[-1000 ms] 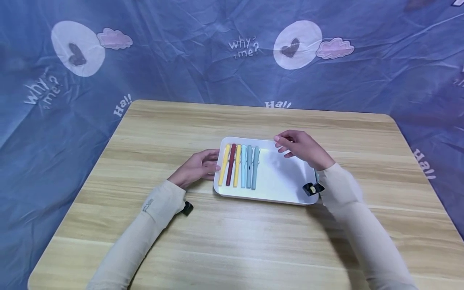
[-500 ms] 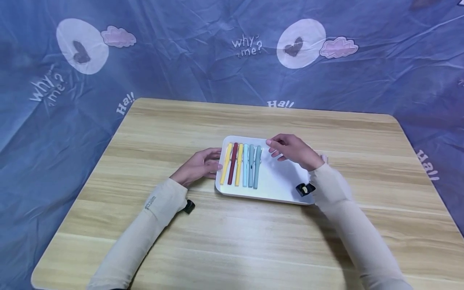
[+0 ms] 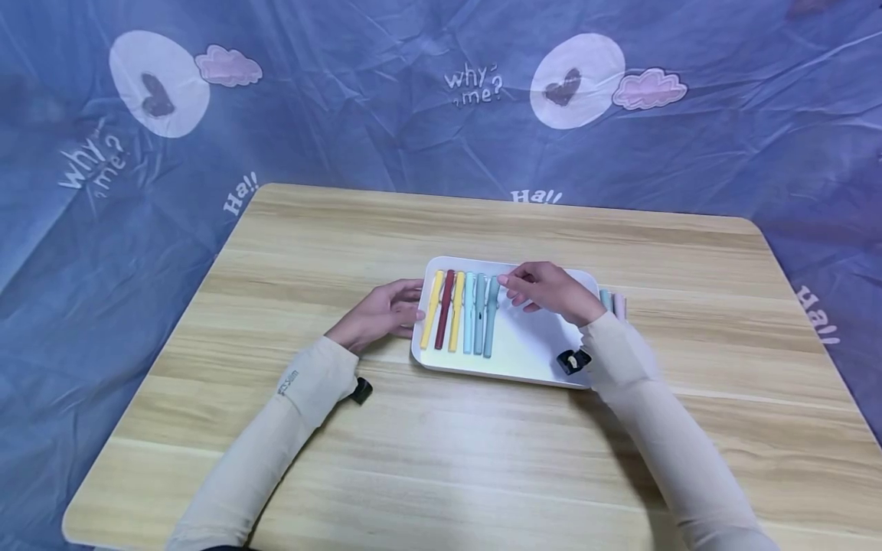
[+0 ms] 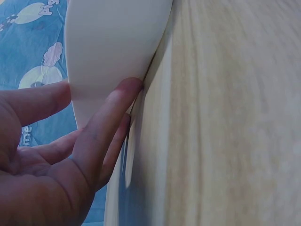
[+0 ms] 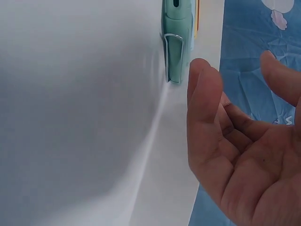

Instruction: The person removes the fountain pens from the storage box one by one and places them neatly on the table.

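Beside the white tray (image 3: 524, 360), two pens (image 3: 612, 303) lie half hidden behind the right sleeve. The right hand (image 3: 547, 289), loosely open and empty, has moved nearer the teal pen (image 3: 491, 325); the left hand (image 3: 379, 312) stays flat against the tray's edge.

A light wooden table (image 3: 441, 459) is seen in front of a crumpled blue cloth (image 3: 358, 115) printed with white circles, dark hearts, pink clouds and the words "why me?" (also "Ha!!"). Two pale pens (image 3: 613, 304) lie on the wood at the right.
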A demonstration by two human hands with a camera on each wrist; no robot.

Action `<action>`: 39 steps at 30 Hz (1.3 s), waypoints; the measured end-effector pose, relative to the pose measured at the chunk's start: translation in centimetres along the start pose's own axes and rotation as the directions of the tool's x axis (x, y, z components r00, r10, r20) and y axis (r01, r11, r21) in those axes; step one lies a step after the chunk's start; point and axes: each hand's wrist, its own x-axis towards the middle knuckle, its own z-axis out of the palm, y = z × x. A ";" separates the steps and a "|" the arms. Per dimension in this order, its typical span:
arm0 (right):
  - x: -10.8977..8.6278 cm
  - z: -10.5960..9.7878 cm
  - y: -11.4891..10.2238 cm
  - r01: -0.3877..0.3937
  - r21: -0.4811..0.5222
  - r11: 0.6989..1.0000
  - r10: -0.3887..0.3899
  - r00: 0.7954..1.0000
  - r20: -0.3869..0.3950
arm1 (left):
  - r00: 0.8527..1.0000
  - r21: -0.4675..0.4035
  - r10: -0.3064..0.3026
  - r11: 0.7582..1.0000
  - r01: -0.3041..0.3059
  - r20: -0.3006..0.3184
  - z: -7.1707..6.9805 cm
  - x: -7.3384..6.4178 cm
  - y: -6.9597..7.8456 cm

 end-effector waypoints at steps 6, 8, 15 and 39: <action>0.4 0.3 0.4 -0.035 -0.016 0.999 0.035 0.999 0.015 | 1.000 -0.001 -0.001 1.000 0.001 0.001 -0.1 0.1 0.0; 0.5 0.4 0.6 -0.039 -0.020 0.999 0.040 0.999 0.017 | 1.000 -0.002 -0.002 1.000 0.002 0.001 -0.1 0.1 0.0; 1.0 1.0 1.1 -0.049 -0.017 0.999 0.049 0.999 0.012 | 1.000 -0.004 -0.007 1.000 0.007 -0.004 -0.1 0.0 0.1; 2.4 2.3 0.4 -0.093 -0.298 0.950 0.081 0.995 -0.053 | 1.000 0.012 -0.010 1.000 0.010 -0.003 -0.2 0.0 0.1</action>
